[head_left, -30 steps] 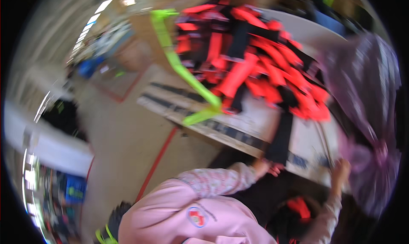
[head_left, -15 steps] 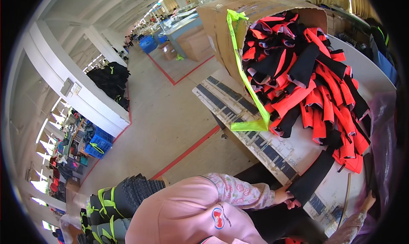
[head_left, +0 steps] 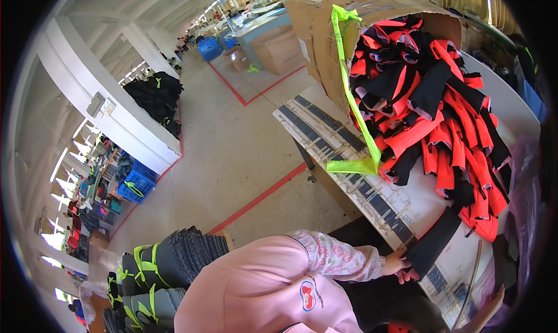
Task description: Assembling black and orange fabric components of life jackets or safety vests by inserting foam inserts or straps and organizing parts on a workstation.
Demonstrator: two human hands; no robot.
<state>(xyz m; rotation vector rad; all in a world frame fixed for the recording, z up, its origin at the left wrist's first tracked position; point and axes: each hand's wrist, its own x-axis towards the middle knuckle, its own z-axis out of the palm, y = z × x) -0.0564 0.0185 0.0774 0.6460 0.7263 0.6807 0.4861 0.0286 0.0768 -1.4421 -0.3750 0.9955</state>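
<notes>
My left hand (head_left: 396, 264) is closed on the lower end of a long black fabric piece (head_left: 435, 237). That piece lies slantwise on the white table and reaches up to a heap of red and black fabric pieces (head_left: 447, 121). The heap spills out of a large cardboard box (head_left: 317, 54) lying on its side. At the lower right my right hand (head_left: 492, 307) has its fingers stretched out. Just above its fingertips is another dark fabric piece (head_left: 504, 257), beside purple plastic film (head_left: 528, 182).
The worn white table (head_left: 401, 202) carries dark strips along its edge. A neon yellow ribbon (head_left: 356, 164) hangs from the box. Tied stacks of dark panels (head_left: 186, 254) stand at lower left. Beyond are a white pillar (head_left: 110, 103), a black fabric pile (head_left: 154, 97) and a blue crate (head_left: 136, 182).
The view has shifted, so the table and heap sit further right. My right hand has come away from the dark piece by the film, its fingers now straighter. My left hand keeps its grip.
</notes>
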